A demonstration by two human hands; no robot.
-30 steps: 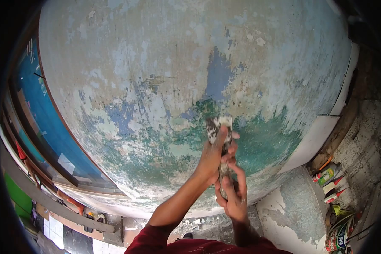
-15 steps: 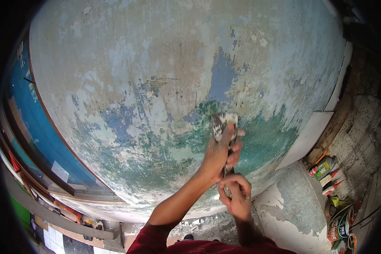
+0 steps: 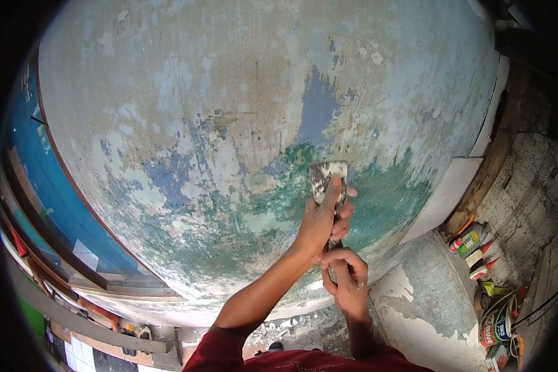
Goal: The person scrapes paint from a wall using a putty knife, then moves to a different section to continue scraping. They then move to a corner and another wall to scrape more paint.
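Gripping scraper [image 3: 318, 184], left thumb [image 3: 334, 190] on blade [image 3: 320, 171], fingers [image 3: 343, 224] curled behind

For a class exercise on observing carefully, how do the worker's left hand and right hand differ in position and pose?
The left hand is higher, close to the blade of the scraper; the right hand is lower, by the end of the handle.
The left hand has one digit stretched up onto the blade, while the right hand's visible fingers are curled.
Both are bare and at the same scraper.
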